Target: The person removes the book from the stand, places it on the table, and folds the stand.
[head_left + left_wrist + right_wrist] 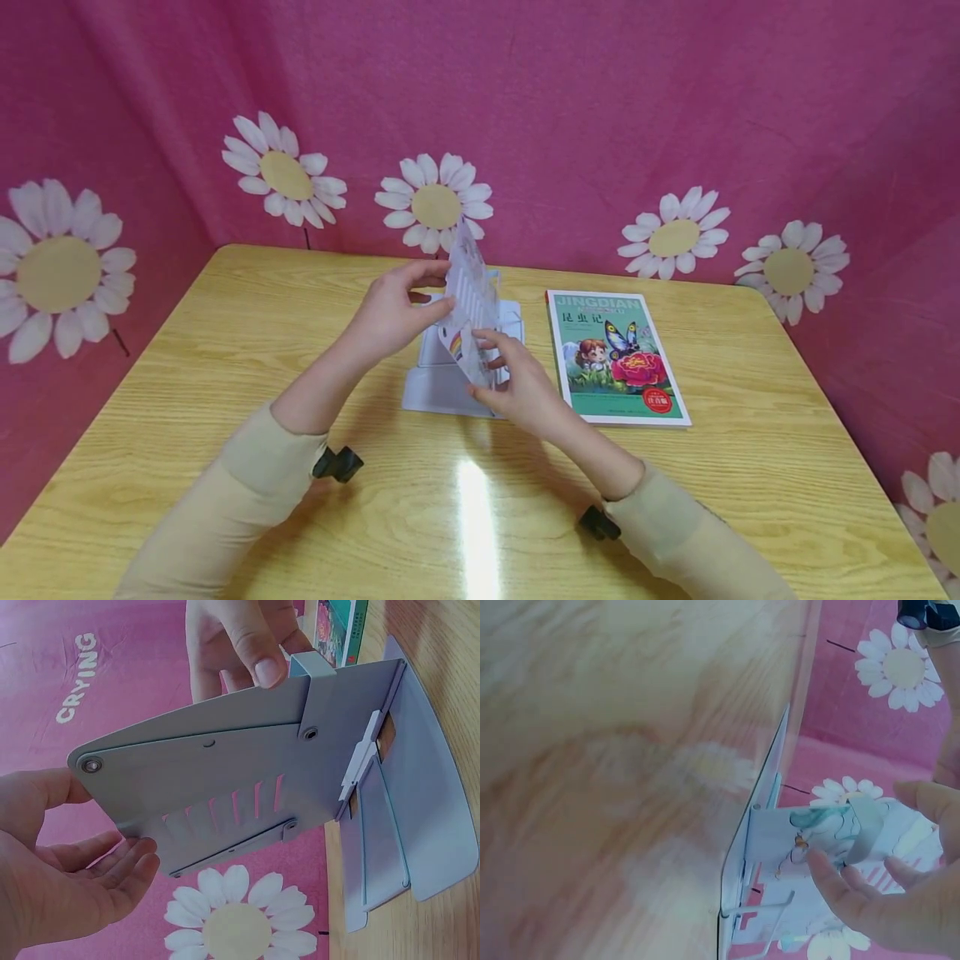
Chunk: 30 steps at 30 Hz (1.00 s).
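A folding book stand with a pale printed panel (471,292) stands over its flat base (442,396) on the table. The panel is raised at a steep angle. In the left wrist view its plain grey back (240,772) shows a row of slots and a folded metal clip (319,686) at the side edge. My left hand (397,308) pinches the panel's far edge between thumb and fingers. At the near side edge, my right hand (525,387) holds the panel, its thumb beside the clip. A thin wire support (390,825) lies along the base.
A green-covered book (618,358) with a butterfly and a flower lies flat to the right of the stand. A pink curtain with white daisies (435,204) hangs behind the wooden table (750,492) and along its sides.
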Each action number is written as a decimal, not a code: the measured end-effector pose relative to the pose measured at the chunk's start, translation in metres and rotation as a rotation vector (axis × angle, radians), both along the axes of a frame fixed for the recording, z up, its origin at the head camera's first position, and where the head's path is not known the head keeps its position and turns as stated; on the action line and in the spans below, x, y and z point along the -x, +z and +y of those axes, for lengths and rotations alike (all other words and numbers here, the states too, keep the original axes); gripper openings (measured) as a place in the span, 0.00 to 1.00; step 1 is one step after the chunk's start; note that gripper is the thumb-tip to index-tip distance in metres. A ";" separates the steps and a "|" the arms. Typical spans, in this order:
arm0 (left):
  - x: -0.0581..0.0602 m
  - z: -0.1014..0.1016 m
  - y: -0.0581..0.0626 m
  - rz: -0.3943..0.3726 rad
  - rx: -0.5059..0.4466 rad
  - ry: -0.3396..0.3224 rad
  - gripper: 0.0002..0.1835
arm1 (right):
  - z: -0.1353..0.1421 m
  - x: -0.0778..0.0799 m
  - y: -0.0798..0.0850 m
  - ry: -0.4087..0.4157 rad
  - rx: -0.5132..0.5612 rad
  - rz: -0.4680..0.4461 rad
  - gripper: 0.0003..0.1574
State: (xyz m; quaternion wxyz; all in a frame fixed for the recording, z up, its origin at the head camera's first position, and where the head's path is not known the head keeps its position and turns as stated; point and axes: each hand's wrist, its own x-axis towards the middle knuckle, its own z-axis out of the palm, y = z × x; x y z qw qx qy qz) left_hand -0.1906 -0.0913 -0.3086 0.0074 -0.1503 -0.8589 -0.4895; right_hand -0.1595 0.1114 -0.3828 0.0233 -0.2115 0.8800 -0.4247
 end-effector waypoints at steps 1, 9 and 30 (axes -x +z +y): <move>0.000 0.000 0.000 -0.001 0.000 0.002 0.28 | 0.001 0.001 0.001 0.000 -0.005 -0.003 0.45; -0.001 -0.006 -0.003 -0.027 0.023 0.034 0.27 | 0.018 0.008 0.006 -0.012 -0.044 0.003 0.47; -0.001 -0.031 -0.018 -0.105 -0.005 0.093 0.26 | 0.052 0.039 -0.010 -0.041 -0.175 0.022 0.46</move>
